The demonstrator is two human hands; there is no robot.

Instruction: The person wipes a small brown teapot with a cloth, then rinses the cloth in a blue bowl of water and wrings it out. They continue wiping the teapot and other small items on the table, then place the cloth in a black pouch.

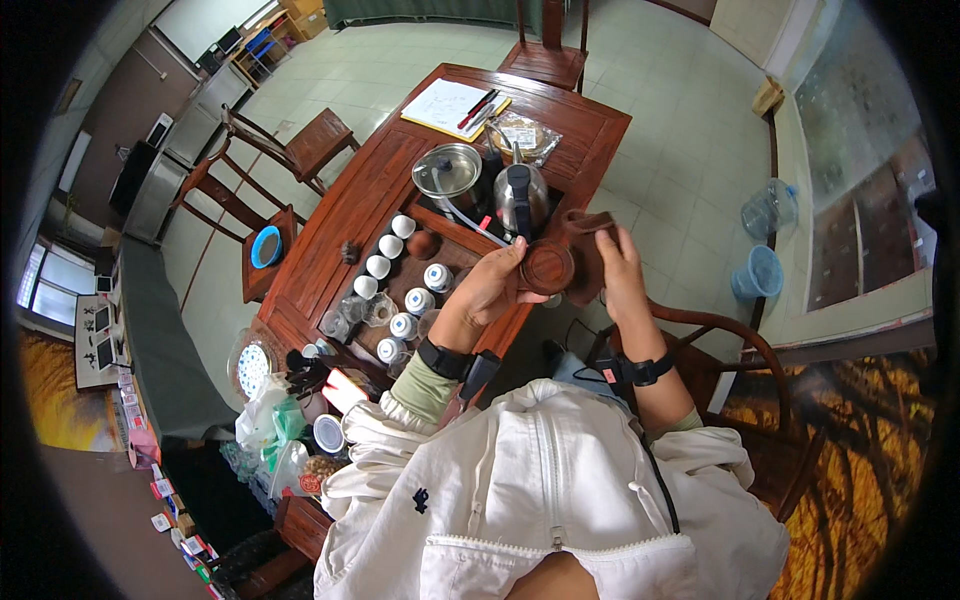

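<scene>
My left hand (pixel 488 285) is closed round a small round brown disc with a ringed rim (pixel 548 266), held up over the table's near right edge. Whether it is a coaster or the base of a pot I cannot tell. In my right hand (pixel 622 268) is a dark brown cloth (pixel 588 268), pinched at its upper part and hanging down close beside the disc. Just beyond both hands stands a steel kettle (pixel 535 195) with a black handle. To its left is a glass-lidded pot (pixel 447 172).
On the wooden tea table (pixel 330 250) stand white cups (pixel 378 267), blue-and-white lidded cups (pixel 404 326), a brown clay pot (pixel 423 244) and glass cups (pixel 335 323). A notepad (pixel 445 103) with pens lies at the far end. Plastic bags (pixel 275 430) crowd the near left; a wooden armchair (pixel 740 330) stands right.
</scene>
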